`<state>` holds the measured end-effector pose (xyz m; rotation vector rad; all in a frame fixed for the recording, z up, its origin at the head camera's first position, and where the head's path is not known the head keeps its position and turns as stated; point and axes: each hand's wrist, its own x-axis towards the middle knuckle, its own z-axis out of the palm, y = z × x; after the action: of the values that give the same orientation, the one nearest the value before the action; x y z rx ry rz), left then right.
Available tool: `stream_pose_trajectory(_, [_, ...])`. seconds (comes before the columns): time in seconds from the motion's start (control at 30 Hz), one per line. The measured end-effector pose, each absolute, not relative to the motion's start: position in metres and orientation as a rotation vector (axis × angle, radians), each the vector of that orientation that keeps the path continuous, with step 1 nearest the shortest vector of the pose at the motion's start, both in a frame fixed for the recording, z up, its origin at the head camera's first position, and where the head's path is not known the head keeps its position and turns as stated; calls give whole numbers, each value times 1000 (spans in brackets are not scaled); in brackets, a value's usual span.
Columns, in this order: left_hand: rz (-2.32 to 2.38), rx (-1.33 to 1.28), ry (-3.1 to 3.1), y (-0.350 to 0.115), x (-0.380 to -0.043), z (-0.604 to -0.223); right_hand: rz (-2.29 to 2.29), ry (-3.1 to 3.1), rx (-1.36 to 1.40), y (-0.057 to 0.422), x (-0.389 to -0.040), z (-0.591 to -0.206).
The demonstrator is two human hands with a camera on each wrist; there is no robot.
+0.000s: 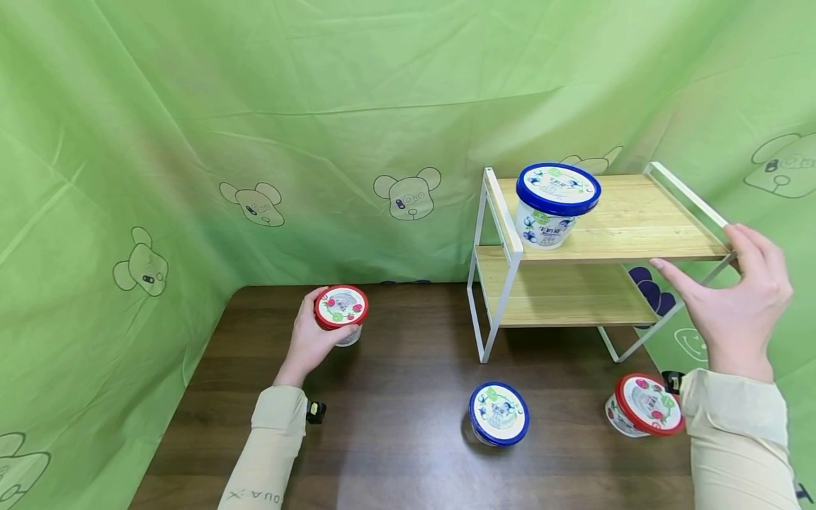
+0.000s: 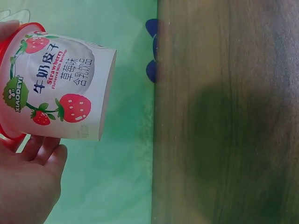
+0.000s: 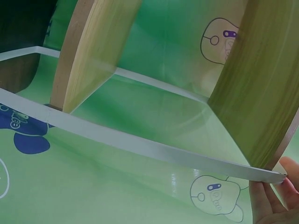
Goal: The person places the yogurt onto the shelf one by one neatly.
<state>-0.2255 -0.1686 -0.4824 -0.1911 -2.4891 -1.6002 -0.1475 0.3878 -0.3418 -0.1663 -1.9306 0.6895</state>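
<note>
Clasping strawberry cup [image 1: 342, 306], left grip [image 1: 312, 345] cup-wide

The left hand [image 1: 310, 340] hides part of the left red-lidded cup [image 1: 342, 306]; its lid is cut off in the left wrist view, like the right hand [image 1: 742, 290] in the right one. On the shelf [image 1: 637, 227], the upper board hides the lower board's [image 1: 567, 301] far part.

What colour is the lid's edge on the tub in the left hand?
The round white strawberry tub has a red lid edge, clearest in the head view.
</note>
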Motion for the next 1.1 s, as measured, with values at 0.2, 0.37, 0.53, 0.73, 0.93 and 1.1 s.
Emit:
stream_pose_trajectory(0.2, [-1604, -215, -2503, -162, -225, -481, 711, -1924, -185, 379, -145, -336])
stream_pose_trajectory(0.37, [-1618, -233, -2514, -157, -224, -480, 701, -1929, -182, 404, -156, -352])
stream_pose_trajectory(0.53, [-1616, -256, -2510, -152, -223, -480, 699, -1939, -187, 410, -158, -355])
stream_pose_trajectory(0.73, [-1606, -272, -2517, -143, -224, -483, 699, -1946, -196, 390, -149, -342])
stream_pose_trajectory(0.93, [-1613, -302, -2521, -133, -224, -485, 701, -1934, -180, 386, -149, -340])
stream_pose_trajectory(1.1, [-1645, -314, -2537, -127, -223, -489, 701, -1941, -188, 386, -148, -341])
